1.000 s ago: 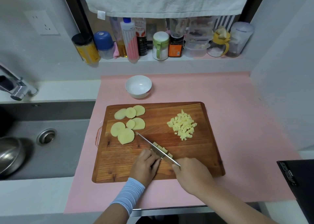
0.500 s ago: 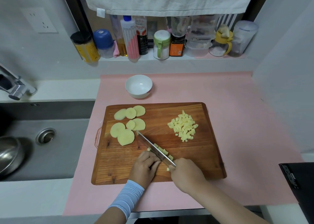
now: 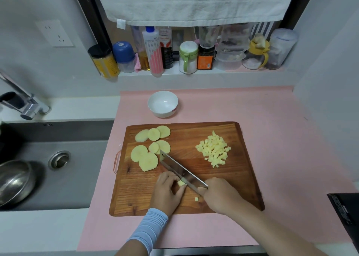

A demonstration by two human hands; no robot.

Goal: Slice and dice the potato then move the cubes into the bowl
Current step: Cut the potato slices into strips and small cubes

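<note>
Gripping the knife [image 3: 180, 170] by its handle, the right hand [image 3: 219, 195] closes its fingers fully round it and sets the blade diagonally across the near half of the cutting board [image 3: 242, 178], tip toward the far left. The left hand [image 3: 167, 191], fingers curled, pins a small potato piece [image 3: 181, 183] against the left face of the blade. One loose cube [image 3: 196, 199] lies on the board just beside the right hand. Farther out, seven round slices [image 3: 147, 160] lie uncut in two overlapping groups on the left half of the board, with the blade tip near the closest of them. A pile of finished cubes [image 3: 213, 151] sits on the right half, well apart from the blade. The bowl [image 3: 162, 104] stands on the pink mat [image 3: 272, 139] just beyond the far edge of the board and holds no potato. Assessment: slicing appears complete. Dicing is partly done, with the seven slices outstanding. Transfer of the cubes to the bowl is not yet started.
</note>
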